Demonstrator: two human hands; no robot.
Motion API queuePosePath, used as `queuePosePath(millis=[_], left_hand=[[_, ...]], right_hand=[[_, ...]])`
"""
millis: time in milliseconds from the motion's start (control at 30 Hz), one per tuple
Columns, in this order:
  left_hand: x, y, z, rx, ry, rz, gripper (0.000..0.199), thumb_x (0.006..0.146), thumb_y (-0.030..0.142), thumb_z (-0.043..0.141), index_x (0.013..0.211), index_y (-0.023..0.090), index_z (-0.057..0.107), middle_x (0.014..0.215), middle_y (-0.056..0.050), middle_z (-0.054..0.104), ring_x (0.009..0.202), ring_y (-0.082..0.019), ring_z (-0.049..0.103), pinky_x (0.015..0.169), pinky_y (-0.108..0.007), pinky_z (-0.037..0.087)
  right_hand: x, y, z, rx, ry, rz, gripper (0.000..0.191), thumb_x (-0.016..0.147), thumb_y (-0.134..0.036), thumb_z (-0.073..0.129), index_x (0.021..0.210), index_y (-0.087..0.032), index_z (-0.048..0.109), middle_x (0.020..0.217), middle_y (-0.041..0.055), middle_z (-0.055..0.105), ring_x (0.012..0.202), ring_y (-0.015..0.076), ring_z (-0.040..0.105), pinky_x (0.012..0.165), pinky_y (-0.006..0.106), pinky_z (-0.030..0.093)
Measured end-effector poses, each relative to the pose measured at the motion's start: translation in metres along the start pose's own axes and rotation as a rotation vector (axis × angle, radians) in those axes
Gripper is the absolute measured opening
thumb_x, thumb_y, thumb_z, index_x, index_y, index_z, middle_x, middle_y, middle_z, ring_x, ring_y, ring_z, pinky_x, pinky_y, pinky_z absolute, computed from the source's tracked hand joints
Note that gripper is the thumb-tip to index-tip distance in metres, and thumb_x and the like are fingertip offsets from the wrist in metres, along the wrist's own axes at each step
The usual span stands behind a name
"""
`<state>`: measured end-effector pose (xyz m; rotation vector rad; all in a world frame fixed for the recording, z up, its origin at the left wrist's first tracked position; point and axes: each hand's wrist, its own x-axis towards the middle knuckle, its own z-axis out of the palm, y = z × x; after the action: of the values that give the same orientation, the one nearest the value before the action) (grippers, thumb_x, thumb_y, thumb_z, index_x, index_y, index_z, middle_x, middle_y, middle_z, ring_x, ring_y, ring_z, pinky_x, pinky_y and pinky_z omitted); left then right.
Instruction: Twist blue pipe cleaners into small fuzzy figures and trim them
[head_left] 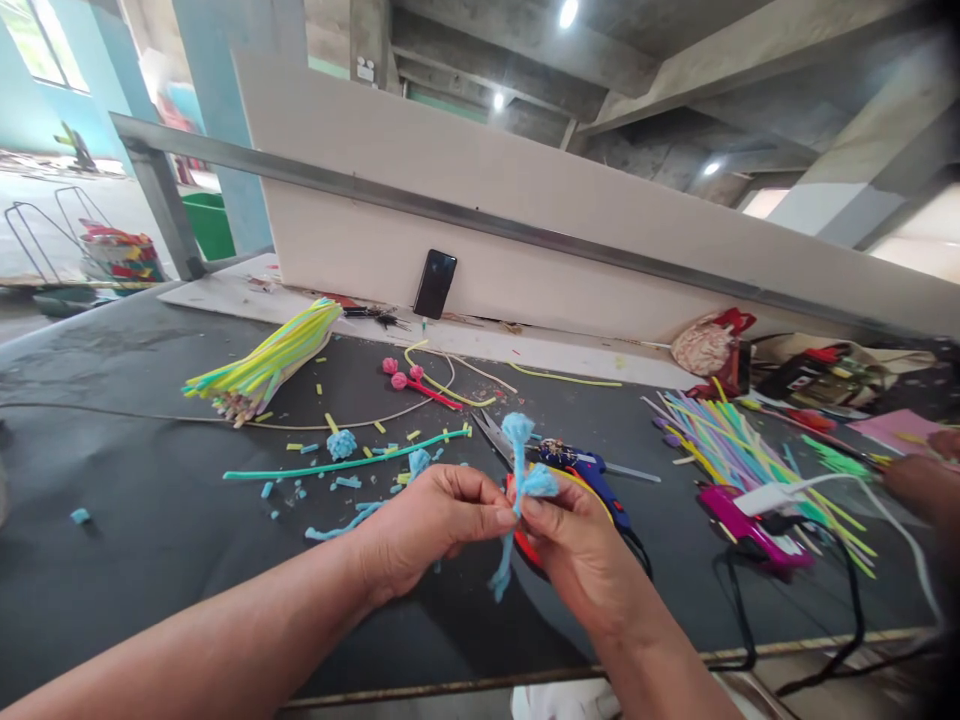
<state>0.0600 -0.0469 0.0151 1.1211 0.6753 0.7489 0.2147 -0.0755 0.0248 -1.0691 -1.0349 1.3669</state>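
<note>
Between my two hands I hold a blue pipe-cleaner flower [517, 430] upright, with a round head on top, a second tuft at its right and the stem hanging below. My left hand [442, 520] pinches the stem from the left with thumb and forefinger. From the right, my right hand [574, 535] grips it just under the side tuft. Behind my hands lie scissors [491, 440] with red-orange handles, partly hidden, and a blue hot glue gun [592, 468]. A blue pompom [341, 443] and a teal pipe cleaner [345, 467] rest on the table to the left.
A yellow-green pipe-cleaner bundle [270, 360] lies at back left, pink pompoms [401, 375] mid-table. A phone [435, 284] leans on the white board. At right are pastel pipe cleaners [739, 450], a magenta power strip [750, 530] with cables, and another person's hand [926, 485].
</note>
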Motion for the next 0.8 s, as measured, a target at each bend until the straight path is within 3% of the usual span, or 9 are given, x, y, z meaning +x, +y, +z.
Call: queuePosePath(millis=[133,200,267,333,400,467,633,733,800], left_hand=[[0.006,-0.007,0.004,0.361,0.252,0.109,0.012,0.069,0.025,0.061,0.064,0.015,0.064,0.052,0.005,0.048,0.050,-0.007,0.038,0.049,-0.021,0.030],[0.008,-0.011,0.004,0.516,0.317,0.228,0.013,0.070,0.016,0.054,0.068,0.016,0.067,0.060,0.003,0.056,0.059,-0.010,0.046,0.056,-0.022,0.034],[0.007,-0.013,0.003,0.548,0.317,0.287,0.016,0.071,0.015,0.052,0.068,0.017,0.067,0.063,0.003,0.058,0.063,-0.011,0.048,0.060,-0.022,0.035],[0.005,-0.011,-0.001,0.424,0.256,0.240,0.013,0.073,0.022,0.056,0.065,0.016,0.064,0.057,0.004,0.051,0.056,-0.009,0.042,0.054,-0.021,0.033],[0.002,-0.007,-0.004,0.219,0.150,0.146,0.018,0.073,0.031,0.061,0.065,0.015,0.061,0.052,0.006,0.043,0.047,-0.006,0.033,0.046,-0.020,0.026],[0.000,-0.003,-0.006,0.023,0.020,0.059,0.022,0.070,0.034,0.066,0.063,0.014,0.058,0.047,0.008,0.036,0.042,-0.005,0.024,0.041,-0.020,0.018],[-0.004,-0.003,-0.004,-0.209,-0.229,-0.102,0.020,0.069,0.031,0.069,0.067,0.013,0.060,0.042,0.011,0.028,0.037,-0.003,0.014,0.038,-0.022,0.007],[-0.002,-0.007,-0.002,-0.192,-0.213,-0.116,0.022,0.069,0.034,0.069,0.068,0.013,0.060,0.041,0.011,0.029,0.037,-0.004,0.015,0.038,-0.022,0.007],[0.001,-0.008,0.000,-0.121,-0.118,-0.088,0.025,0.070,0.037,0.067,0.066,0.014,0.058,0.043,0.010,0.031,0.038,-0.004,0.017,0.038,-0.022,0.010]], right_hand=[[0.003,0.008,0.008,-0.663,0.385,-0.377,0.010,0.063,-0.020,0.066,0.057,-0.019,0.058,0.059,-0.0023,0.051,0.061,0.0150,0.044,0.061,0.028,0.035],[0.004,0.012,0.013,-0.848,0.518,-0.497,0.013,0.060,-0.016,0.064,0.053,-0.020,0.053,0.057,-0.0027,0.048,0.061,0.0152,0.042,0.060,0.029,0.033],[0.005,0.013,0.014,-0.766,0.451,-0.413,0.012,0.063,-0.018,0.065,0.056,-0.019,0.054,0.058,-0.0029,0.048,0.060,0.0147,0.042,0.060,0.028,0.033],[0.006,0.011,0.009,-0.471,0.217,-0.214,0.009,0.068,-0.024,0.068,0.067,-0.019,0.061,0.063,-0.0020,0.054,0.062,0.0143,0.046,0.063,0.028,0.037],[0.006,0.009,0.001,-0.136,-0.068,-0.054,0.018,0.069,-0.029,0.071,0.083,-0.019,0.066,0.074,0.0000,0.061,0.071,0.0149,0.051,0.071,0.029,0.040],[0.007,0.008,-0.007,0.070,-0.232,0.032,0.027,0.067,-0.030,0.076,0.091,-0.020,0.069,0.078,0.0009,0.064,0.074,0.0144,0.054,0.076,0.028,0.041],[0.006,0.007,-0.018,0.185,-0.276,0.091,0.021,0.061,-0.026,0.081,0.081,-0.022,0.073,0.070,-0.0012,0.065,0.062,0.0104,0.054,0.065,0.025,0.042],[0.003,0.004,-0.018,0.067,-0.261,0.055,0.015,0.066,-0.028,0.078,0.077,-0.020,0.071,0.071,-0.0005,0.064,0.061,0.0107,0.053,0.064,0.025,0.042],[0.002,0.005,-0.016,-0.108,-0.157,-0.035,0.014,0.071,-0.031,0.073,0.076,-0.019,0.068,0.072,0.0001,0.063,0.066,0.0129,0.053,0.066,0.027,0.042]])
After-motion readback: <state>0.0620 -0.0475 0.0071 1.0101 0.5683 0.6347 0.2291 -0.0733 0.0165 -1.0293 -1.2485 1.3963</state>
